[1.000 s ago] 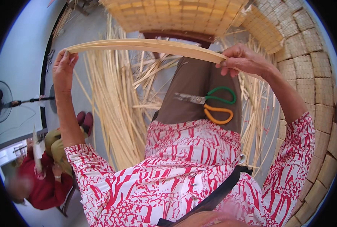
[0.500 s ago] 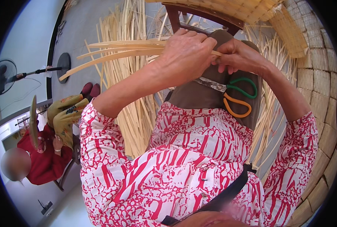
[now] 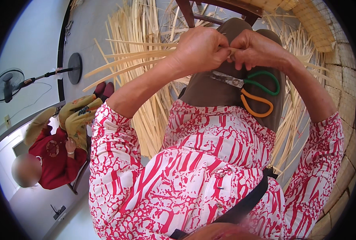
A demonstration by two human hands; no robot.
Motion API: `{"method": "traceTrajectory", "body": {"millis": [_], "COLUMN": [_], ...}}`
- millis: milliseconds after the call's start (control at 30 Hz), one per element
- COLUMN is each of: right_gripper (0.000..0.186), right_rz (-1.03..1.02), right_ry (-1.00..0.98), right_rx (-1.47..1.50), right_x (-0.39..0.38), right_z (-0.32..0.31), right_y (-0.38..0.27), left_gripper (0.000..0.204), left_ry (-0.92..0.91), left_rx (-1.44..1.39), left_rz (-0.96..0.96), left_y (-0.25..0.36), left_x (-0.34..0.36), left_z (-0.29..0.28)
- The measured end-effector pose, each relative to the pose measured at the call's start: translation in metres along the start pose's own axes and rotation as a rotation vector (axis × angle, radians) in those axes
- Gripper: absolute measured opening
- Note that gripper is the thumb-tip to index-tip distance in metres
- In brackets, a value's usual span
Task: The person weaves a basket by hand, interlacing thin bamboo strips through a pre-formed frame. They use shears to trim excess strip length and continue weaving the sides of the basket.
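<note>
Several pale, flat bamboo-like strips (image 3: 136, 62) fan out to the left from my left hand (image 3: 202, 48), which is closed round them. Close beside it, above my knees, my right hand (image 3: 258, 50) pinches the short strip ends between thumb and fingers. The two hands nearly touch, and the exact grip between them is partly hidden. Below them, scissors (image 3: 236, 82) with one green and one orange handle lie across my brown-trousered lap, blades to the left. Neither hand touches the scissors.
Loose strips (image 3: 150, 120) cover the floor on my left, and more (image 3: 290, 124) lie on my right. A dark wooden stool (image 3: 218, 6) stands ahead. Woven panels (image 3: 342, 68) line the right side. At left are a standing fan (image 3: 10, 85) and a seated person (image 3: 58, 160) in red.
My hands have drawn closer together, and the strips on the left now spread further apart. The view has shifted slightly. The seated person's raised pale, flat object has changed position.
</note>
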State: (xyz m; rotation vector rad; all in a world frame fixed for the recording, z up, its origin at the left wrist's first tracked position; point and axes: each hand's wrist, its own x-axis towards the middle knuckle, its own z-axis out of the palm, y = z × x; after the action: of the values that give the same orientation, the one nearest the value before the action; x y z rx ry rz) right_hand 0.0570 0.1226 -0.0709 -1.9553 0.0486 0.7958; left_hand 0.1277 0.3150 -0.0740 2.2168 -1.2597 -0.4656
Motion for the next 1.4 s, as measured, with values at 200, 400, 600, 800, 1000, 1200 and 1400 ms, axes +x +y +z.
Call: {"method": "traceTrajectory", "body": {"millis": [200,400,600,800,1000,1200,1400], "right_gripper": [0.025,0.024,0.022,0.024,0.020,0.041,0.042], "right_rz": [0.024,-0.030,-0.074,0.167,-0.321,-0.193,-0.107], "right_ry": [-0.024,-0.020,0.036,0.034,0.634,0.581,0.528], "right_rx": [-0.041,-0.093,-0.180,-0.333,-0.649,-0.696,-0.672], "right_x": [0.004,0.007,0.004,-0.006,-0.053,-0.094,-0.092], "right_z": [-0.003,-0.011,-0.007,-0.008,0.017,0.079,0.082], "right_y": [-0.001,-0.003,-0.008,-0.019,-0.004,0.023,0.023], "left_gripper": [0.018,0.019,0.021,0.021,0.026,0.025,0.027], "left_ry": [0.100,-0.046,-0.087,-0.211,-0.217,-0.326,-0.386], "left_rx": [0.087,0.012,0.036,-0.191,-0.535,-0.673,-0.881], "left_rz": [0.021,-0.023,0.022,-0.093,-0.194,-0.231,-0.362], "left_y": [-0.005,-0.010,-0.017,0.002,-0.007,-0.032,-0.031], "left_x": [-0.004,0.005,0.013,0.012,0.011,0.010,0.009], "left_z": [0.015,0.000,0.009,0.003,0.011,0.012,0.001]}}
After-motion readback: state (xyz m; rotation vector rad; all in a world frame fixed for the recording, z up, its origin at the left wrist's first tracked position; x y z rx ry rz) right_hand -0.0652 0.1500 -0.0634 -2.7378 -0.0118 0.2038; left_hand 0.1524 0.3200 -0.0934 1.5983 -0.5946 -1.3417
